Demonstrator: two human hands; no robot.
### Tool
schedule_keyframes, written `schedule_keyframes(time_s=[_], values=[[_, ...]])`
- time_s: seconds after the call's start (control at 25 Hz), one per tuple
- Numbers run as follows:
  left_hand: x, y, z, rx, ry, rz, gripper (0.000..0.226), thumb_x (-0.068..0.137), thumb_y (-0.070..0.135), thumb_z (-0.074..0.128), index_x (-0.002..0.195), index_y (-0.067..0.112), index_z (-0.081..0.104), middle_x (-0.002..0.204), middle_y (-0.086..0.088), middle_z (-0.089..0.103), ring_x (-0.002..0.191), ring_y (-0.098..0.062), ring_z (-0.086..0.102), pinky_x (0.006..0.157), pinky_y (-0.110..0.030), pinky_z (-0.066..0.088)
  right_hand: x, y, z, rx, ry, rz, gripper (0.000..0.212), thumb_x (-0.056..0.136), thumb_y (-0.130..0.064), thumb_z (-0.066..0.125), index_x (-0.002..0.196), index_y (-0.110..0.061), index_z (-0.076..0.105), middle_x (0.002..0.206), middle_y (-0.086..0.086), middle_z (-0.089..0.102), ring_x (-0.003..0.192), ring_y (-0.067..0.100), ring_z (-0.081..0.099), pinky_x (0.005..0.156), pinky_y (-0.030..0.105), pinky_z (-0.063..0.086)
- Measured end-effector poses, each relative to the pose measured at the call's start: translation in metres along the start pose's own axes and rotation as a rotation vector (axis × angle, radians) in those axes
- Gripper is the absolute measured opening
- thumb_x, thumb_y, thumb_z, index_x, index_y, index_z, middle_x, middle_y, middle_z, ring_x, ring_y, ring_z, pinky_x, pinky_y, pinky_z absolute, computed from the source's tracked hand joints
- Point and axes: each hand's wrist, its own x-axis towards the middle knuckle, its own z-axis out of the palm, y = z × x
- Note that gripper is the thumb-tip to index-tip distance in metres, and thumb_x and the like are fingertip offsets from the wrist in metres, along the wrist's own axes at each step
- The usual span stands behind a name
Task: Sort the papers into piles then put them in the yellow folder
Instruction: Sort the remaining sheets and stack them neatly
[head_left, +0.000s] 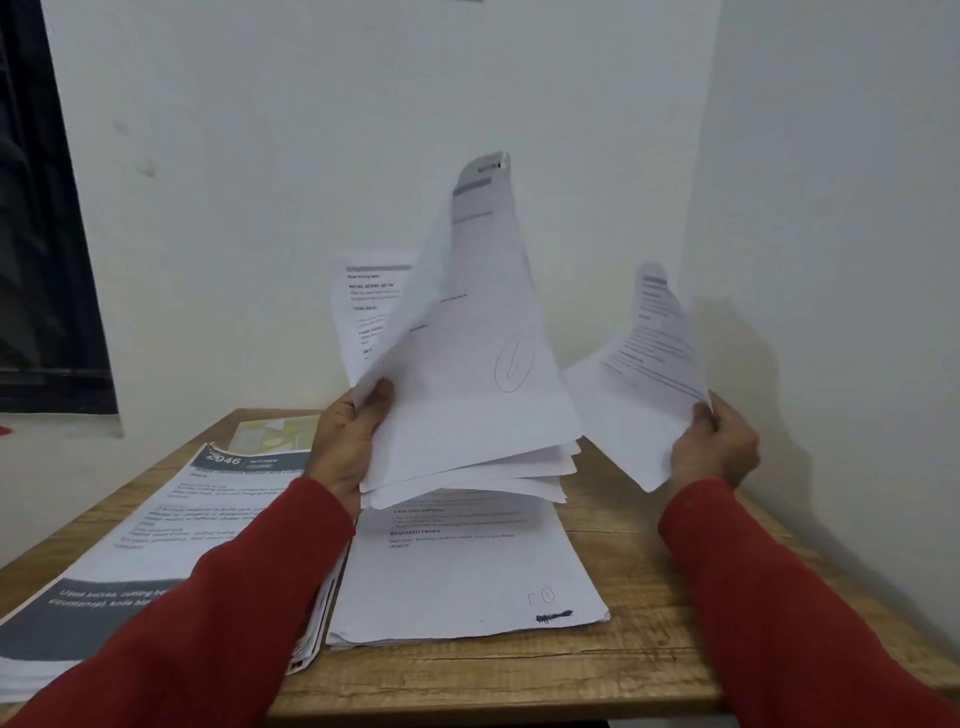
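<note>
Two piles (467, 587) already lie on the wooden table (623, 660), long sides running away from the viewer. At frame centre, the left hand (348, 436) grips an upright unsorted sheaf (467, 395); the right hand (714, 441) pinches one sheet (639, 395). The yellow folder (275, 434), seemingly beneath the left pile, waits unfilled.

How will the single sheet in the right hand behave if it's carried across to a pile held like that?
Likely floppy: the single sheet, pinched at one edge by the right hand, already curls over at its top. Probably very light, so it may flutter. The pinch looks small; it could slip.
</note>
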Motion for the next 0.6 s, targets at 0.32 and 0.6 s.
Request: schedule_keyframes(time_s=[0.32,0.6], values=[[0.000,-0.002,0.002,-0.005,-0.049,-0.037,0.018,0.095,0.023,0.061,0.107,0.015,0.071,0.102,-0.003,0.077,0.086,-0.015,0.074,0.069,-0.027,0.061,-0.034,0.004,0.024,0.271,-0.676,0.083,0.017,0.099,-0.012,0.059,0.111,-0.011,0.071,0.100,0.008,0.076,0.093,0.028,0.072,0.080,0.039,0.059],[0.000,-0.002,0.001,-0.013,-0.060,-0.077,0.021,0.096,0.022,0.060,0.111,0.011,0.069,0.098,-0.005,0.078,0.081,-0.017,0.075,0.064,-0.028,0.060,-0.020,0.017,0.026,-0.051,-0.430,-0.006,0.021,0.099,-0.012,0.056,0.115,-0.009,0.070,0.108,0.008,0.073,0.100,0.029,0.068,0.093,0.038,0.054]])
